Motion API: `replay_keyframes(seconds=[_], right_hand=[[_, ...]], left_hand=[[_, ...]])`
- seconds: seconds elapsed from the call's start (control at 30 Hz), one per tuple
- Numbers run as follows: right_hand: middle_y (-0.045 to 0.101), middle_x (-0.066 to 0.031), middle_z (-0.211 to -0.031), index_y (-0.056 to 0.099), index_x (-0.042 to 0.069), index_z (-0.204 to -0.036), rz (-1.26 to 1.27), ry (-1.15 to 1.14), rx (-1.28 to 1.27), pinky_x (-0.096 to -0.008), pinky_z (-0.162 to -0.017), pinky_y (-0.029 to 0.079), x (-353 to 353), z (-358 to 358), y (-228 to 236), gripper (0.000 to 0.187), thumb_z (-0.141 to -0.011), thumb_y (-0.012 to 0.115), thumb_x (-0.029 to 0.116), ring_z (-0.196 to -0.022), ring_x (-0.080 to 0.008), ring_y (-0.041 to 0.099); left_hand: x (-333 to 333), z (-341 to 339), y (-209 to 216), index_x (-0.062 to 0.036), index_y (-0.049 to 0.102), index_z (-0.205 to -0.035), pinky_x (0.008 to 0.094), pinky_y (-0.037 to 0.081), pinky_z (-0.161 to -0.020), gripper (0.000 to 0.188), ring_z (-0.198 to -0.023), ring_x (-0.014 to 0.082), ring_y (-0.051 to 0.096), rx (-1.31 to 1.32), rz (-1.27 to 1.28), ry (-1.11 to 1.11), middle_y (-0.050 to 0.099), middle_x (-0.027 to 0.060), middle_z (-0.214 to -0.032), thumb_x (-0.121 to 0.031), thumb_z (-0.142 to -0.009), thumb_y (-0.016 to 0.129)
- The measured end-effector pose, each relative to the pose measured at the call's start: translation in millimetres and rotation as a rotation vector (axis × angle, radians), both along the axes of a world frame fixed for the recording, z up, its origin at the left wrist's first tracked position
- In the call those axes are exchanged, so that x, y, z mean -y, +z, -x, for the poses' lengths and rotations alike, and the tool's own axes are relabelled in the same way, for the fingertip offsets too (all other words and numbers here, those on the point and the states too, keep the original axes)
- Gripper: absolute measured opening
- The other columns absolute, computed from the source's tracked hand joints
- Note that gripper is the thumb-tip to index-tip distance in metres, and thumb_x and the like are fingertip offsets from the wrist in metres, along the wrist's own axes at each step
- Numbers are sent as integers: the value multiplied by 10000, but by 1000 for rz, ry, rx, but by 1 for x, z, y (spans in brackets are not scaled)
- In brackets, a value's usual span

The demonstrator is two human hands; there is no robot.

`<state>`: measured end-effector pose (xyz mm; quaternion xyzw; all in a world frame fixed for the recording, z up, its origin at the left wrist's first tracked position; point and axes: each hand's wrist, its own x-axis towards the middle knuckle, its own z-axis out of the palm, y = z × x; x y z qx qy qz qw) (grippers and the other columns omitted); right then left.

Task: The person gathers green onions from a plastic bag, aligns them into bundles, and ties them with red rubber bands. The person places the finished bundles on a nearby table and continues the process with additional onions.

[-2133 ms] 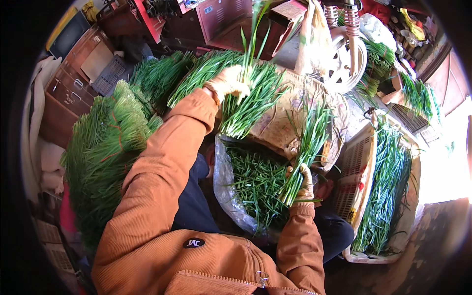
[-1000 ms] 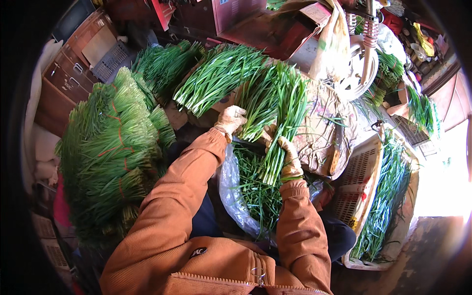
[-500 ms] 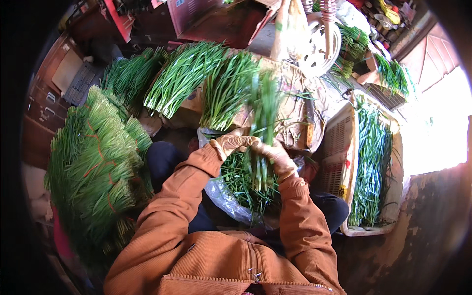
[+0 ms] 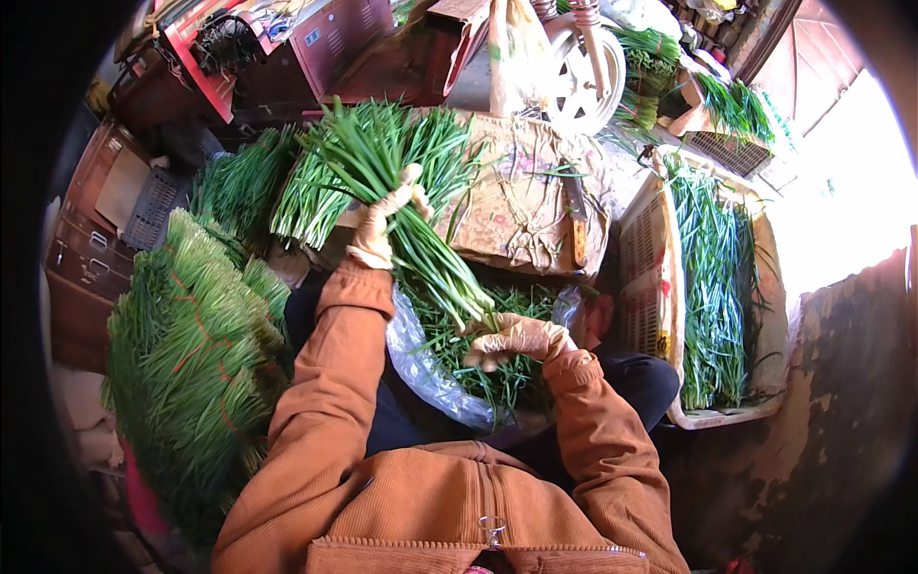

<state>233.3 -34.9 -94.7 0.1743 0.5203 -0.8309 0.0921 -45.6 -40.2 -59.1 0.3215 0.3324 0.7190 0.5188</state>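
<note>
Held slantwise before me is a bunch of garlic chives (image 4: 435, 260), its leaves up to the left and pale stem ends down to the right. My gloved left hand (image 4: 385, 215) wraps round its upper middle. Close to the stem ends is my gloved right hand (image 4: 521, 342), thumb and fingers apart; its fingertips are partly hard to make out. Beneath both hands, loose green leaves (image 4: 512, 383) lie in a clear plastic bag (image 4: 421, 368) between my legs. More chives (image 4: 311, 196) lie ahead on the left of a cloth-covered surface (image 4: 497, 182).
A knife (image 4: 578, 225) with a wooden handle and several ties (image 4: 526, 225) lie on the covered surface. A crate (image 4: 674, 316) of chives stands at my right. Tied chives (image 4: 186, 354) are heaped at my left. Beyond are a white wheel (image 4: 585, 81) and red metal cabinets (image 4: 330, 43).
The bunch has swung from upright to slanting left. My left hand has moved up and left and grips it; my right hand has come off it and moved slightly down. The view has shifted a little.
</note>
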Motion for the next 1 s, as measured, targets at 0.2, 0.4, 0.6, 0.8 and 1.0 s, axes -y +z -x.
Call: replay_keyframes(seconds=[0.2,0.4,0.6,0.8,1.0], right_hand=[[412,42,-520,611,21,-871,-329,-358,-230,-200,-412,250,-14,-35,46,354,-952,414,304,-441,-51,352],[599,-86,-797,555,-18,-1078,-14,-515,-57,-251,-713,486,-16,-35,19,437,-815,618,324,-748,-186,610],[534,-151,-1219,396,29,-1308,-386,-329,26,-347,-944,409,-6,-35,-59,666,-769,720,250,-1108,-274,526],[499,-114,-1277,372,71,-1334,120,-550,-344,-381,-937,397,-23,-12,2,560,-883,566,339,-1135,-222,506],[579,-108,-1154,461,25,-1248,118,-537,-429,-322,-902,440,-7,36,12,430,-902,551,262,-1022,-180,566]], left_hand=[[21,48,-5,-15,508,-1184,328,500,-711,427,-728,166,559,-51,87,355,571,67,-891,-115,-796,657],[33,58,-11,-53,586,-1066,352,429,-913,256,-864,117,572,418,-15,404,592,-14,-931,-175,-843,615],[35,39,-11,-2,366,-1316,347,422,-953,459,-904,148,584,535,-343,-34,604,31,-981,-167,-907,497],[33,3,3,-6,355,-1332,358,470,-833,515,-832,189,547,479,-473,-192,548,57,-885,-177,-881,536],[31,-24,-1,22,369,-1317,393,473,-817,527,-779,187,561,603,-349,-271,592,71,-854,-155,-860,564]])
